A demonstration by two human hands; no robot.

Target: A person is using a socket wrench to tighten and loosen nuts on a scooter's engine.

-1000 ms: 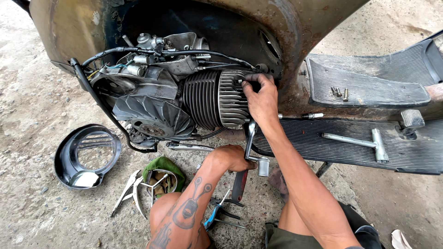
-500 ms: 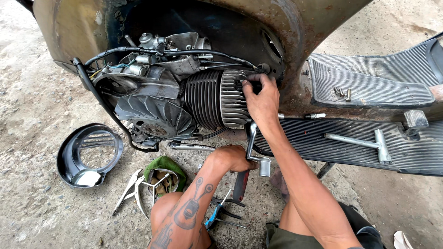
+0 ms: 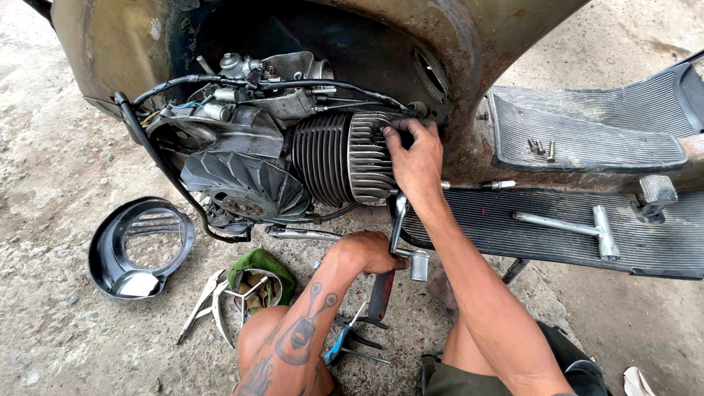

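Grey finned cylinder head (image 3: pixel 370 158), engine-mounted

Right hand (image 3: pixel 416 158) is pressed fingertips-first against the finned cylinder head (image 3: pixel 370 158) of an exposed scooter engine (image 3: pixel 279 154). Left hand (image 3: pixel 370 253) is closed below it, beside a bent metal lever (image 3: pixel 402 231). A fan wheel (image 3: pixel 246 187) is seen left of the grip, a T-shaped wrench (image 3: pixel 576 227) right of it on the ribbed footboard (image 3: pixel 660 246). A black round cover (image 3: pixel 139 246) lies far left on the ground.
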